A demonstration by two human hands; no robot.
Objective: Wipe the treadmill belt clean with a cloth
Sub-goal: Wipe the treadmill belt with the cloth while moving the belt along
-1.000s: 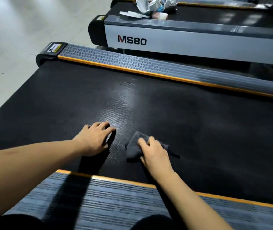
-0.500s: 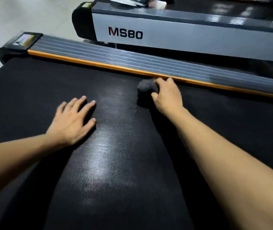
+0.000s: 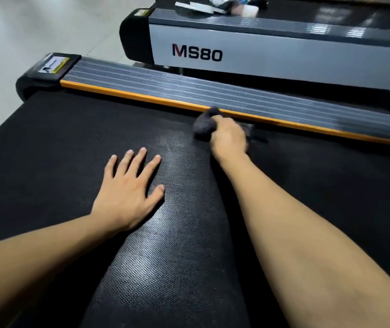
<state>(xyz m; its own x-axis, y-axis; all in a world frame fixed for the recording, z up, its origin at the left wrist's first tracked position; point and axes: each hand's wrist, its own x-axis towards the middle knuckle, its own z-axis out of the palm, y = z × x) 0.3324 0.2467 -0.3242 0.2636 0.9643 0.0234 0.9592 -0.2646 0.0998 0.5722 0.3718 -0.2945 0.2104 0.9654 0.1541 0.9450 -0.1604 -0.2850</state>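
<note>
Both hands on belt (image 3: 47,147), right hand (image 3: 229,138) with cloth (image 3: 203,125) against orange edge (image 3: 141,97).

Both of your forearms are bare as far as the picture reaches: no sleeve, cuff or glove shows on either one. Your left hand (image 3: 127,195) carries no ring, and its wrist has no watch or band. Its nails are short and unpainted. Your right hand (image 3: 229,138) is likewise bare, with nothing worn at the wrist. Its nails cannot be made out. Faint creases and fine hair show along the right forearm.
</note>
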